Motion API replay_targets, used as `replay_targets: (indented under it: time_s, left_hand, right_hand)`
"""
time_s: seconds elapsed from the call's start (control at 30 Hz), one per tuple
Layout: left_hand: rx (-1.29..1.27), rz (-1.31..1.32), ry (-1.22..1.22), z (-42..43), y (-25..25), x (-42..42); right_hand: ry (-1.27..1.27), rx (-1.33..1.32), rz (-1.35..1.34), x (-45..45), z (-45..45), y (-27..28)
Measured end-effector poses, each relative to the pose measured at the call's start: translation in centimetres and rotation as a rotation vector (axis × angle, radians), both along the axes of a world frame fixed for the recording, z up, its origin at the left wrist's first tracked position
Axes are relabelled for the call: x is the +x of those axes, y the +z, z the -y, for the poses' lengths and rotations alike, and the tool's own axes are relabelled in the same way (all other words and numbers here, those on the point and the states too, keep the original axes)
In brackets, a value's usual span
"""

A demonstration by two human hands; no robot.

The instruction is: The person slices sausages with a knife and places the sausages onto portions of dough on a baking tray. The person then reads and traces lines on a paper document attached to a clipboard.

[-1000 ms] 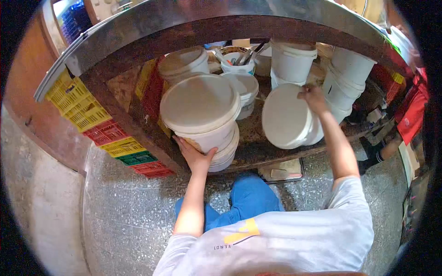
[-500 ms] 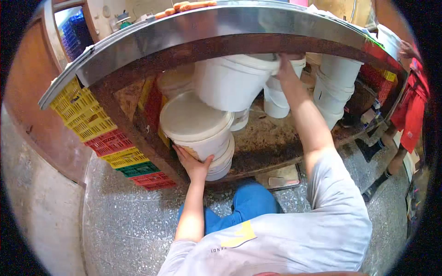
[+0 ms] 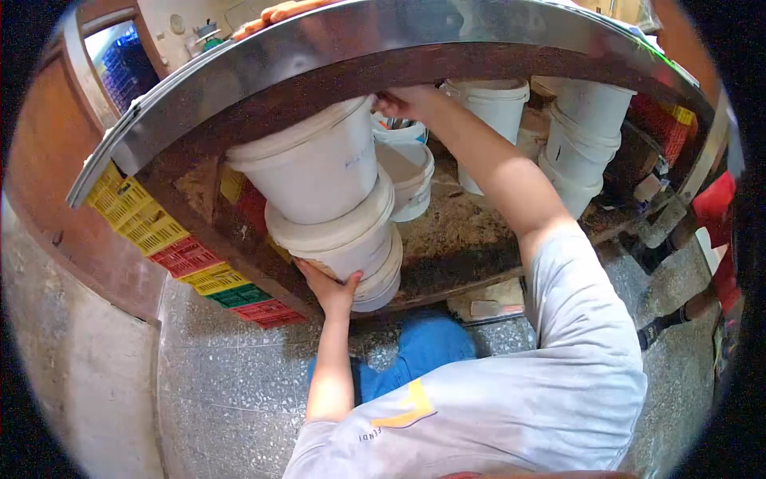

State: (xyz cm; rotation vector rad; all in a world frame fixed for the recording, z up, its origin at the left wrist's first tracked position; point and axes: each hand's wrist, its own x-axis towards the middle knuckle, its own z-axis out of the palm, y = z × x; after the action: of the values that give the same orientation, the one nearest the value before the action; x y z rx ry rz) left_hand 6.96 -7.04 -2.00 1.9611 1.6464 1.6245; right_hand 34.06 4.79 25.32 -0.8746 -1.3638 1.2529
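Observation:
A white bucket (image 3: 319, 172) with a pale rim rests on top of a lidded white bucket (image 3: 335, 239) under the counter, and another tub stands beneath that one. My left hand (image 3: 331, 291) holds the side of the lidded bucket from the front, thumb and fingers spread around it. Up in the shadow below the counter edge, my right hand (image 3: 403, 102) has its curled fingers at the right rim of the upper bucket. A smaller white bucket (image 3: 411, 184) stands just right of the stack, with an open container (image 3: 399, 132) of utensils behind it.
The metal-edged counter (image 3: 383, 44) overhangs the shelf. More white buckets (image 3: 586, 120) are stacked at the right. Yellow, red and green crates (image 3: 187, 255) stand at the left. A person in red (image 3: 714, 207) is at the far right, near the counter's end.
The upper bucket has moved left and down onto the lidded bucket, with my right hand following at its rim. My left hand has stayed on the lidded bucket. Containers behind are now uncovered.

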Motion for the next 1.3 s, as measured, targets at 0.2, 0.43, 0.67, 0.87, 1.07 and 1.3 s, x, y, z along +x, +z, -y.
replay_targets:
  time_s: [0.2, 0.43, 0.67, 0.87, 1.07, 1.3]
  left_hand:
    - [-0.065, 0.057, 0.031, -0.1, -0.5, 0.0]
    - [-0.018, 0.183, -0.178, -2.2, -1.7, -1.7]
    - [0.048, 0.128, -0.086, -1.9, -0.8, -1.0]
    - [0.065, -0.064, -0.073, -2.0, -0.4, -1.4]
    - [-0.094, -0.039, -0.126, -2.3, -0.8, -1.8]
    - [-0.071, -0.015, -0.136, -2.7, -0.9, -1.6]
  right_hand:
    - [-0.163, 0.014, 0.151, 8.8, -8.2, -8.5]
    - [-0.271, 0.349, 0.433, 5.7, -18.7, -7.1]
    - [0.459, 0.635, 0.410, -24.7, -25.2, 1.6]
    - [0.945, 0.675, 0.349, -44.1, -17.1, 0.6]
    - [1.081, 0.530, 0.237, -49.7, -17.6, -4.0]
    - [1.134, 0.343, 0.161, -50.9, -19.9, -8.7]
